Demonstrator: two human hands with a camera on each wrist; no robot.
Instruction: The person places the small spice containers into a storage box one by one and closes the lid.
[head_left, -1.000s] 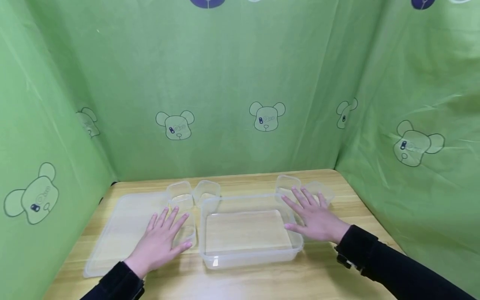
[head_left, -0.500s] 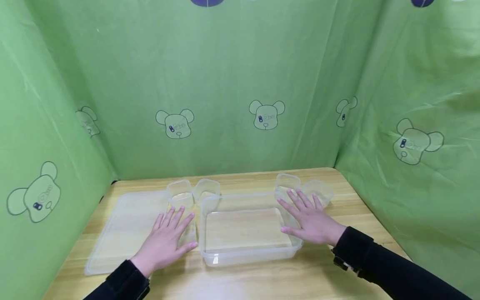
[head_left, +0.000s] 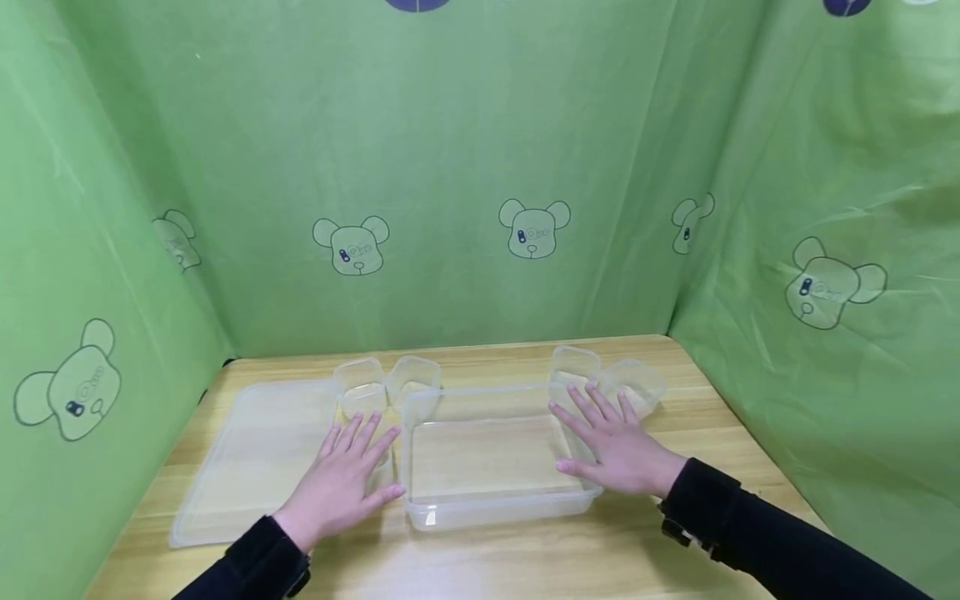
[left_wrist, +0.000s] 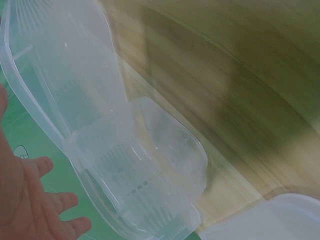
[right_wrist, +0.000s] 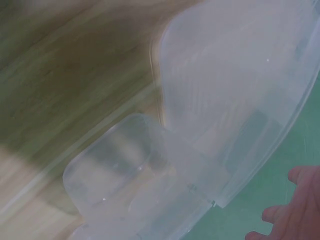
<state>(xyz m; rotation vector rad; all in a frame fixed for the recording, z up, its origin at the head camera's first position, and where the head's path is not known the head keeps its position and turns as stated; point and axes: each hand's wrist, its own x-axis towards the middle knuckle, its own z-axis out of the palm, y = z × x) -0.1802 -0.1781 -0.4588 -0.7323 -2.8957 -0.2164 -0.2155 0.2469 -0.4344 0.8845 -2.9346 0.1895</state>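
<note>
I monitor two dark sleeves [head_left: 757,521], cut off at the bottom edge. The left hand [head_left: 337,487], lower left of centre, and the right hand [head_left: 622,457], right of centre, have fingers spread, gripping nothing; contact cannot be determined. The large clear container [head_left: 502,510] sits lower centre, its right wall partly hidden by the right hand. The left hand partly hides a small tub [head_left: 382,472]. A translucent lid [head_left: 255,458] lies lower left. Beyond, left rear tubs [head_left: 360,377] and right rear tubs [head_left: 575,362] stand mid-frame. Lettering on the green curtain [head_left: 465,125] is illegible.
</note>
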